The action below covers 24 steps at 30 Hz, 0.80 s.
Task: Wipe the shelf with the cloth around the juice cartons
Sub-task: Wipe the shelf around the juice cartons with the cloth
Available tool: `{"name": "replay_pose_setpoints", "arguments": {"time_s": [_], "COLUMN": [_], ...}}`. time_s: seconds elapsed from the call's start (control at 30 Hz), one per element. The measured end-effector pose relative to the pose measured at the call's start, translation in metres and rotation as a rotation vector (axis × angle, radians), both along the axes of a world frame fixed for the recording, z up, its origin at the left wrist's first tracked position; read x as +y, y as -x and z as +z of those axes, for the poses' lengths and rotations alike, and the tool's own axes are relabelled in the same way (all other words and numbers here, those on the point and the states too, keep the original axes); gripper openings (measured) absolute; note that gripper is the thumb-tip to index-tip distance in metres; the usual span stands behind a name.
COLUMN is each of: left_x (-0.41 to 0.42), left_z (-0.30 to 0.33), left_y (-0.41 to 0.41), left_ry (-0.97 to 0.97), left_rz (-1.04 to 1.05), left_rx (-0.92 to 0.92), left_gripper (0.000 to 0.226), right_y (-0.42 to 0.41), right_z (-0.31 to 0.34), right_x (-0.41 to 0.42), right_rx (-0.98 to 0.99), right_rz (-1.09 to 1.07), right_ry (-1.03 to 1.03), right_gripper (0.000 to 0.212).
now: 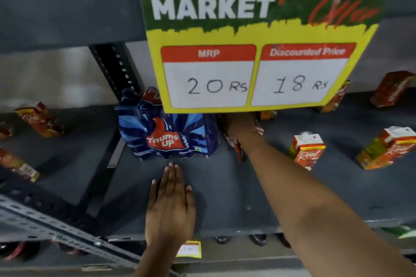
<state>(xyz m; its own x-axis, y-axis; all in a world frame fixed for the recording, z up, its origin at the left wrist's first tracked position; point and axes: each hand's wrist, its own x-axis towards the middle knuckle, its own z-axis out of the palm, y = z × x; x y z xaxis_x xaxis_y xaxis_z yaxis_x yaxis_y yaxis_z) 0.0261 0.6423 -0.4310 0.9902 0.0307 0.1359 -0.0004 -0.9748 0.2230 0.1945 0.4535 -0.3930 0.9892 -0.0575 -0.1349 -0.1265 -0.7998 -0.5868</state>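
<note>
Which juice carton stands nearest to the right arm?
The red-and-white carton just right of the right forearm; the other cartons sit further out along the shelf.

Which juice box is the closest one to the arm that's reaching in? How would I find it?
Start at the big yellow price sign hanging over the grey shelf and follow the right arm reaching under it. Just right of that forearm stands a small orange and red juice carton with "Real" written on it. It is the upright carton nearest the arm; the others sit further right or far left.
</note>
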Motion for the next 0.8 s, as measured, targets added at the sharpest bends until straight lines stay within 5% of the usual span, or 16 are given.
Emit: {"name": "replay_pose_setpoints", "arguments": {"time_s": [0.2,0.57,0.8], "left_x": [0.001,-0.001,0.002], "left_z": [0.0,-0.001,-0.003], "left_y": [0.0,0.0,0.002], "left_ry": [-0.013,0.02,0.002], "left_rz": [-0.001,-0.018,-0.018], "left_rx": [0.007,0.014,0.026], "left_gripper": [0.065,0.059,0.059], "right_y": [0.023,0.155,0.255], "right_z": [-0.007,-0.03,-0.028], "right_x": [-0.002,-0.014,-0.022], "right_rx": [-0.273,-0.463,-0.468], "right_rz": [0.119,0.143,0.387], "right_ry": [0.254,0.201,0.146], "right_gripper": [0.042,0.05,0.058]}}
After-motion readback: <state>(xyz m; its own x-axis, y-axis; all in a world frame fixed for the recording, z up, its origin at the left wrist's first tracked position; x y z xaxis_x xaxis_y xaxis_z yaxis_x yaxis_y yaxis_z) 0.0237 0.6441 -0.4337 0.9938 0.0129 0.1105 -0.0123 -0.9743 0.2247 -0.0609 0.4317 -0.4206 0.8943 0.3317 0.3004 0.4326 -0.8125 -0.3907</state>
